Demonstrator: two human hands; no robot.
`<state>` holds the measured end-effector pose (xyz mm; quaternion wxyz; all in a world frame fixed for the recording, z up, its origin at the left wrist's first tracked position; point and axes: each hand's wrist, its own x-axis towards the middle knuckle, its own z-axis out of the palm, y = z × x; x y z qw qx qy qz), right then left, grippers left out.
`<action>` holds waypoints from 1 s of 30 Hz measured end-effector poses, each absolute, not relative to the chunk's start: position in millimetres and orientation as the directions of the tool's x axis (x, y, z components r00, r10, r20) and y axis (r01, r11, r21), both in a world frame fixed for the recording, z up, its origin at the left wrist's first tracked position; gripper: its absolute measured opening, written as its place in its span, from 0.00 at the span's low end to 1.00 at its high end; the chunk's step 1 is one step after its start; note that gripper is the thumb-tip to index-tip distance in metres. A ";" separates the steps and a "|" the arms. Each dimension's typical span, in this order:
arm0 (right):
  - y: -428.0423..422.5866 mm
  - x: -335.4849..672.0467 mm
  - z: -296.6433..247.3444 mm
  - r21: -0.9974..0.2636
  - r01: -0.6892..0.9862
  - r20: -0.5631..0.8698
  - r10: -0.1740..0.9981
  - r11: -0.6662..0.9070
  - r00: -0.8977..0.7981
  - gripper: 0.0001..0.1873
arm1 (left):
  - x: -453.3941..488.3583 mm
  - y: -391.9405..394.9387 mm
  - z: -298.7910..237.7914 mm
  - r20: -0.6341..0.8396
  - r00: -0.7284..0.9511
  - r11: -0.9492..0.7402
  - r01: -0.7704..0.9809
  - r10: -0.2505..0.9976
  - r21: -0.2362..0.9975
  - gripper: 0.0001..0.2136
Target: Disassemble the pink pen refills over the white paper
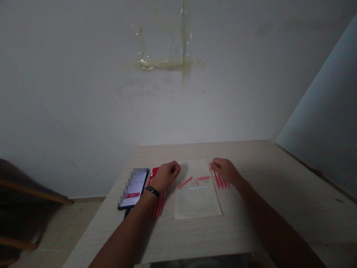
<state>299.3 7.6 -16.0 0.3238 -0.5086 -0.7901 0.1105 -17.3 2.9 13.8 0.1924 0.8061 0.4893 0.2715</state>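
Observation:
My left hand (166,175) rests on the wooden table (279,193) with its fingers curled in; what they hold, if anything, is hidden. Beneath its wrist lie several red pens (158,203) side by side. My right hand (225,170) lies at the right edge of a white paper sheet (196,203), fingers bent over another row of red pens (220,181). On the sheet between the hands lie taken-apart pen pieces: a red barrel (185,182), a shorter red piece (203,178) and a thin white refill (198,187).
A phone (134,188) with a lit screen lies left of my left hand near the table's left edge. A bare wall with old tape marks (167,64) stands behind the table. A dark wooden chair (19,208) sits at far left.

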 end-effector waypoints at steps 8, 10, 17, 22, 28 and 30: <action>3.1 285.1 -20.8 -0.536 0.652 0.409 0.841 0.536 -0.354 0.07 | -5.3 -5.8 12.8 0.211 0.400 -0.449 0.726 0.892 0.521 0.10; -2.6 273.5 -19.8 -0.476 0.636 0.413 0.793 0.607 -0.448 0.02 | 1.7 -11.2 9.5 0.197 0.433 -0.471 0.733 0.880 0.491 0.10; -12.9 247.3 -17.1 -0.386 0.649 0.366 0.754 0.656 -0.545 0.06 | 17.8 -23.0 -5.9 0.176 0.517 -0.538 0.721 0.837 0.437 0.11; -9.7 246.2 -19.3 -0.407 0.641 0.331 0.759 0.651 -0.561 0.10 | 17.6 -23.1 -5.5 0.156 0.527 -0.539 0.732 0.836 0.416 0.12; -8.3 244.3 -19.6 -0.411 0.639 0.301 0.758 0.651 -0.579 0.14 | 18.3 -24.8 -0.3 0.135 0.544 -0.546 0.728 0.828 0.414 0.12; -8.6 244.9 -19.0 -0.412 0.629 0.289 0.749 0.659 -0.596 0.14 | 18.8 -25.6 1.6 0.120 0.552 -0.548 0.731 0.825 0.407 0.11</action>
